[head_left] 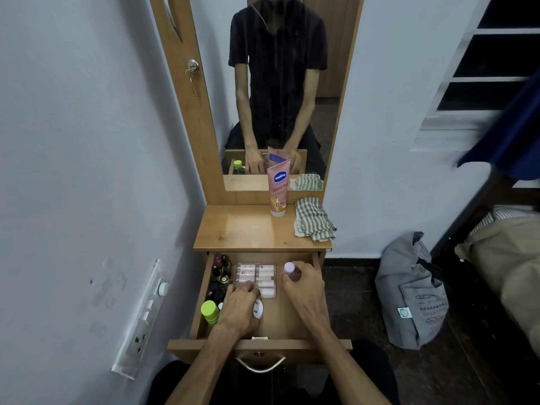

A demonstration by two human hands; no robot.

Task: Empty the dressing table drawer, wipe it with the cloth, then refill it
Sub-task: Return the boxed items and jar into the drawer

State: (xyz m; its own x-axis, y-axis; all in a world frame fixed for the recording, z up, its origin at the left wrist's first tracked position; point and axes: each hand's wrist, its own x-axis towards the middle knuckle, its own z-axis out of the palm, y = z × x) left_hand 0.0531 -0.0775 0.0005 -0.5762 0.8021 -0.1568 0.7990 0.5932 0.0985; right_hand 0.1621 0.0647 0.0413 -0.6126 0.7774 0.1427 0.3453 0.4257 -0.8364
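Note:
The wooden drawer [295, 323] of the dressing table stands pulled out. My right hand [304, 290] is shut on a small bottle with a lilac cap [289, 267] at the drawer's right side. My left hand [239, 308] rests palm down over a white round item [258, 309] and touches the near edge of a clear pack of pink tubes [258, 277]. Dark small bottles [219, 276] fill the left side, with a green-capped bottle [209, 311] at the near left. A striped grey cloth [314, 222] lies folded on the tabletop's right.
A pink Vaseline tube [279, 188] stands on the tabletop [242, 229] against the mirror [277, 83]. A switch panel [143, 320] is on the left wall. A grey bag [412, 293] sits on the dark floor at right, beside a bed [508, 252].

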